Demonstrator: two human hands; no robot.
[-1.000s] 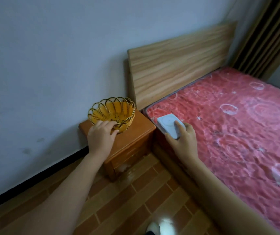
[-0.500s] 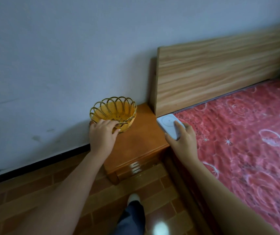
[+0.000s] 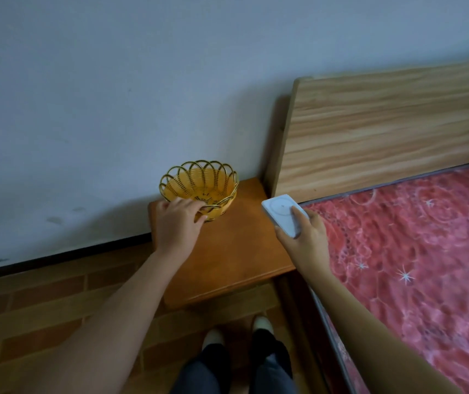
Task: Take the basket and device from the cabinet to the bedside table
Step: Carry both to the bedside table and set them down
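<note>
A yellow basket (image 3: pixel 199 186) with a gold wire scalloped rim stands on the back left of the wooden bedside table (image 3: pixel 227 251), close to the wall. My left hand (image 3: pixel 175 223) grips the basket's near rim with its fingers curled over the wire. My right hand (image 3: pixel 307 234) holds a flat white rectangular device (image 3: pixel 280 213) with a faint circle on its face, just above the table's right edge beside the bed.
A bed with a red patterned cover (image 3: pixel 412 251) lies to the right, its wooden headboard (image 3: pixel 384 132) against the pale wall (image 3: pixel 113 95). Brick-pattern floor (image 3: pixel 42 308) runs below the table. My legs and shoes (image 3: pixel 236 359) stand right in front of it.
I have stepped closer to the bedside table, which now fills more of the view. Both hands keep their grips; the device has moved slightly left toward the table's right edge.
</note>
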